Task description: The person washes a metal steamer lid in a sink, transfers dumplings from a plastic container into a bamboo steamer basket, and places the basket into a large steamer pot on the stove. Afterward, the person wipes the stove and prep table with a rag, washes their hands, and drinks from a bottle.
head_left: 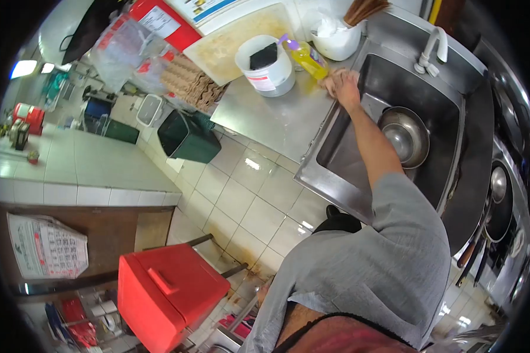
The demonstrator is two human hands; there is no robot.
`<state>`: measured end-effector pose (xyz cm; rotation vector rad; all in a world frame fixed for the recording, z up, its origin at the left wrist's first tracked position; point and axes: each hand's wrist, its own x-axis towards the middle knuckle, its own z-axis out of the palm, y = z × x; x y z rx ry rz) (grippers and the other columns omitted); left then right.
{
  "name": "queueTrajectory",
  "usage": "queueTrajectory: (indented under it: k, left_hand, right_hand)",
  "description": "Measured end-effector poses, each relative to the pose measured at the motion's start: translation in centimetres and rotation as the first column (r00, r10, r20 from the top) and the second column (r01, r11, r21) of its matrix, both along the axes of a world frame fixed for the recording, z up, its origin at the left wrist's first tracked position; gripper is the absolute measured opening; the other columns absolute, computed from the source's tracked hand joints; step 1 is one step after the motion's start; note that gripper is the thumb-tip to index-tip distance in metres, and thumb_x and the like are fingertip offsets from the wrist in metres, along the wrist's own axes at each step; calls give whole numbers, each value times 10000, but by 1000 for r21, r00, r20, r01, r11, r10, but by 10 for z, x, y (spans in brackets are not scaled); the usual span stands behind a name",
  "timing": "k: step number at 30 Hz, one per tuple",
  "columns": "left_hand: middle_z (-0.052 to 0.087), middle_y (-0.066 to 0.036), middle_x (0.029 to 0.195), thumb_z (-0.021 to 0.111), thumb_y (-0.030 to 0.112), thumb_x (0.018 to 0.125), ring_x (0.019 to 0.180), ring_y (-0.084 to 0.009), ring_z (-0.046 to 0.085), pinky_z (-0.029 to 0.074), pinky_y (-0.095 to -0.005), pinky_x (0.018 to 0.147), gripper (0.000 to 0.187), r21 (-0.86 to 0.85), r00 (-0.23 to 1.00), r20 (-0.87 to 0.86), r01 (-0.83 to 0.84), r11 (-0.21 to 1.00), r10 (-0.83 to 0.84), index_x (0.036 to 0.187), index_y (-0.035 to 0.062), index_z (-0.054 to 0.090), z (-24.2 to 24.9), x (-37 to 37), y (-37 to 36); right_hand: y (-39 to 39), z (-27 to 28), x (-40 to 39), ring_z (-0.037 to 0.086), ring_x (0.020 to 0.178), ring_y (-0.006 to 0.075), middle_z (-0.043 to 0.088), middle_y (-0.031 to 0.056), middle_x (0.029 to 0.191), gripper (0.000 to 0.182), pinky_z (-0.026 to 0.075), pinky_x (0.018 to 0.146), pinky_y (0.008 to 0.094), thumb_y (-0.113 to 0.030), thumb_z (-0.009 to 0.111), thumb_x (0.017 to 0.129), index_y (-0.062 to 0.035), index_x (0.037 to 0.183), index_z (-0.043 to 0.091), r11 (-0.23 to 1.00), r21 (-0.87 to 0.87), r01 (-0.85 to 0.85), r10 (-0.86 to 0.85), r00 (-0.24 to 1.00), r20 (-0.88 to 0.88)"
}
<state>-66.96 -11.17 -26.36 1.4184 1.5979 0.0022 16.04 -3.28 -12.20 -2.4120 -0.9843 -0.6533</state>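
My right hand [341, 86] reaches across the sink's corner to the steel counter. Its fingers are bent and bunched together right at the base of a yellow dish soap bottle [310, 60] with a purple pump top. I cannot tell what lies within the fingers. Beside the bottle stands a white bucket [259, 81] with a dark green scouring pad [264, 57] at its top. Below my forearm, a round metal bowl [415, 150] sits in the sink [341, 147]. My left hand [264, 292] is low beside my body, mostly hidden by my grey shirt.
A white faucet [433, 50] rises behind the sink. A white tub [337, 44] with a brush stands at the counter's back. Egg trays [194, 82] and a cutting board [238, 41] are left of the bucket. Pans [499, 206] line the right; a red box [165, 294] stands lower left.
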Motion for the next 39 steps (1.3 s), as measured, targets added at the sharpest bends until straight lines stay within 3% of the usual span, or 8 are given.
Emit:
queueTrajectory:
  k: [3, 6, 8, 12, 17, 27, 36, 39]
  left_hand:
    - [500, -13, 584, 548, 339, 849, 431, -116, 459, 355, -271, 367, 317, 32, 989, 29, 141, 990, -142, 716, 51, 566, -22, 5, 60]
    - [504, -13, 585, 544, 349, 849, 428, -115, 461, 357, -270, 364, 324, 100, 926, 157, 332, 938, -344, 732, 48, 570, -43, 20, 133]
    - [507, -14, 589, 534, 363, 849, 425, -114, 466, 366, -266, 364, 329, 193, 820, 299, 448, 873, -488, 765, 46, 571, -51, 38, 181]
    - [510, -13, 604, 557, 348, 840, 434, -121, 498, 395, -253, 360, 291, -185, 812, 174, 583, 791, -557, 863, 59, 551, 2, 114, 272]
    - [545, -23, 666, 583, 237, 852, 496, -88, 474, 392, -213, 406, 256, -144, 858, 359, 440, 886, -368, 984, 22, 539, -8, 188, 352]
    - [543, -32, 658, 616, 329, 816, 478, -119, 513, 373, -233, 377, 274, -190, 632, 218, 775, 603, -744, 944, 90, 581, -21, 260, 264]
    - [538, -33, 660, 596, 307, 819, 462, -117, 495, 397, -229, 369, 279, -198, 486, 240, 872, 448, -840, 930, 51, 576, -19, 268, 162]
    - [512, -21, 632, 581, 298, 810, 467, -119, 485, 384, -252, 372, 233, -209, 513, 131, 851, 482, -848, 799, 66, 566, -2, 276, 109]
  right_hand:
    - [-2, 49, -14, 529, 967, 323, 581, 166, 983, 204, 431, 811, 429, -187, 497, 801, -51, 913, 600, 996, 80, 36, 4, 893, -450]
    - [-1, 75, -70, 577, 945, 258, 579, 167, 1027, 316, 479, 787, 384, -228, 577, 766, -15, 1000, 584, 969, -244, 36, -149, 874, -463]
    - [-4, 64, -129, 532, 1018, 297, 550, 169, 1090, 376, 466, 815, 403, -261, 612, 751, -11, 1028, 566, 987, -132, 97, -128, 960, -248]
    - [-17, 65, -250, 420, 1096, 345, 494, 142, 1142, 454, 424, 868, 425, -256, 650, 701, -70, 1098, 534, 977, -211, 23, -97, 933, -346]
    - [-62, 63, -336, 451, 1026, 324, 485, 129, 1170, 405, 394, 887, 437, -222, 624, 715, -64, 1080, 549, 985, -172, -3, -60, 931, -359]
    - [-267, 77, -380, 473, 1033, 359, 534, 137, 1106, 301, 431, 859, 428, -135, 572, 733, -72, 1027, 570, 731, -299, 613, -681, 632, -370]
    - [-441, 63, -470, 510, 961, 350, 564, 167, 1010, 260, 389, 883, 420, -58, 493, 772, -36, 1016, 583, 664, 100, 741, -689, 658, -305]
    - [-512, 71, -513, 559, 940, 313, 597, 161, 948, 317, 432, 853, 365, 1, 459, 709, -11, 992, 599, 486, 296, 822, -563, 554, -613]
